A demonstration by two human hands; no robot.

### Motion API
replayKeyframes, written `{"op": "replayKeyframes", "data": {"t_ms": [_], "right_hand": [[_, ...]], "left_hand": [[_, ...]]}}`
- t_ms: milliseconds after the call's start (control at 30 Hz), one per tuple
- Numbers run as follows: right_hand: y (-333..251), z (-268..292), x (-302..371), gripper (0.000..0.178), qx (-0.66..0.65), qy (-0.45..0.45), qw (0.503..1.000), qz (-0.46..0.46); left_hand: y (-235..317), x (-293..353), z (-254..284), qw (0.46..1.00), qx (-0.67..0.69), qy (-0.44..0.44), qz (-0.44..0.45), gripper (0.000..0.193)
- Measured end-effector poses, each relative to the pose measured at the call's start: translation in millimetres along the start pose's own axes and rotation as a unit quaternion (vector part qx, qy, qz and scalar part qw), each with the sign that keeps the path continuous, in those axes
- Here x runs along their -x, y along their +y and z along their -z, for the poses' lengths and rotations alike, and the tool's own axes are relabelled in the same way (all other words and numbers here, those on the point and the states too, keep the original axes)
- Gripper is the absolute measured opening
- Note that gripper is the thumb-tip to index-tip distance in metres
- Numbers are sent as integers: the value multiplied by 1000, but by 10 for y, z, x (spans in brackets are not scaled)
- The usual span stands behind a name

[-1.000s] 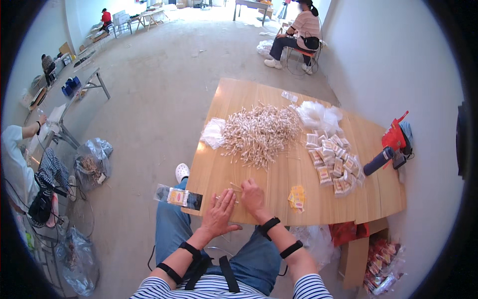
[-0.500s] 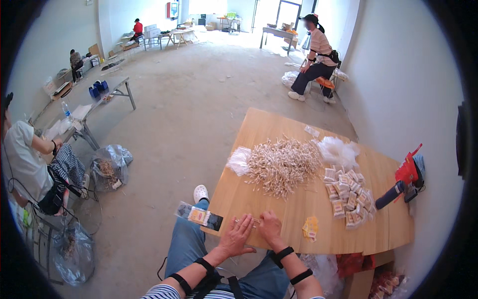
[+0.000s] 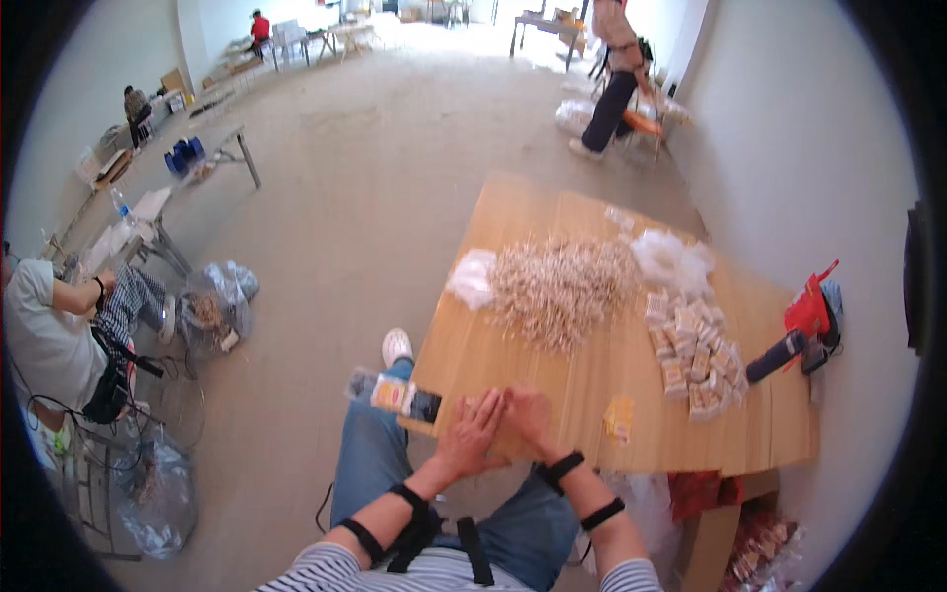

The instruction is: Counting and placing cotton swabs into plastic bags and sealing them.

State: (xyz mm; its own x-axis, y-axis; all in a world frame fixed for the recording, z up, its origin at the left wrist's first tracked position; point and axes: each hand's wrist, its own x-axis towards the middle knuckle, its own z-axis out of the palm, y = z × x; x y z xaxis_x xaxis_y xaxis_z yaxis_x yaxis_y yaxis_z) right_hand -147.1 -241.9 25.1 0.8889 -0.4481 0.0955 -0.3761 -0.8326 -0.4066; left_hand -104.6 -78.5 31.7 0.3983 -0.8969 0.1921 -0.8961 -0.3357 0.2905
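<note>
At the near edge of the wooden table (image 3: 582, 395), my left hand (image 3: 472, 441) lies palm down with its fingers stretched out. My right hand (image 3: 528, 419) is right beside it, fingers curled and touching or nearly touching the left fingertips. Whatever the right fingers hold is hidden and blurred. Beyond both hands spreads a large heap of cotton swabs (image 3: 567, 291). Left of my left hand, a small pack of swabs with a yellow-and-white card (image 3: 393, 395) rests on a dark flat piece at the table corner. Several yellow cards (image 3: 619, 419) lie to the right.
Filled swab packs (image 3: 695, 355) are piled on the right, near clear plastic bags (image 3: 671, 261). A dark cylinder (image 3: 776, 357) and a red item (image 3: 807, 311) stand by the wall. Another person (image 3: 49, 335) sits at left; one stands (image 3: 619, 79) at the back right.
My right hand has come closer to the left; the few swabs seen between them are now hidden. The person at the back right has risen from sitting. The whole view has tilted slightly downward.
</note>
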Motion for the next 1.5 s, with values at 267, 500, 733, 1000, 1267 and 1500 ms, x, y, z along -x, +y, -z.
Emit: {"op": "replayKeyframes", "data": {"t_ms": [267, 500, 733, 1000, 1267, 1500], "right_hand": [[-27, 250, -729, 18, 22, 78, 997, 16], [-392, 196, -1220, 20, 164, 41, 985, -31], [-64, 129, -1089, 15, 140, 33, 990, -2], [394, 346, -521, 2, 10, 111, 984, 137], [553, 400, -392, 11, -126, 144, 980, 47], [526, 528, -309, 11, 153, 267, 951, -24]], "left_hand": [[-28, -109, 42, 1000, 20, -17, 15, 122], [25, -34, 59, 998, 36, -38, 23, 122], [39, -30, 78, 999, 27, -26, 20, 123], [21, -74, 79, 999, 22, -22, 16, 122], [39, -73, 89, 1000, 7, -18, 9, 125], [44, -72, 105, 1000, -2, -26, 13, 125]]}}
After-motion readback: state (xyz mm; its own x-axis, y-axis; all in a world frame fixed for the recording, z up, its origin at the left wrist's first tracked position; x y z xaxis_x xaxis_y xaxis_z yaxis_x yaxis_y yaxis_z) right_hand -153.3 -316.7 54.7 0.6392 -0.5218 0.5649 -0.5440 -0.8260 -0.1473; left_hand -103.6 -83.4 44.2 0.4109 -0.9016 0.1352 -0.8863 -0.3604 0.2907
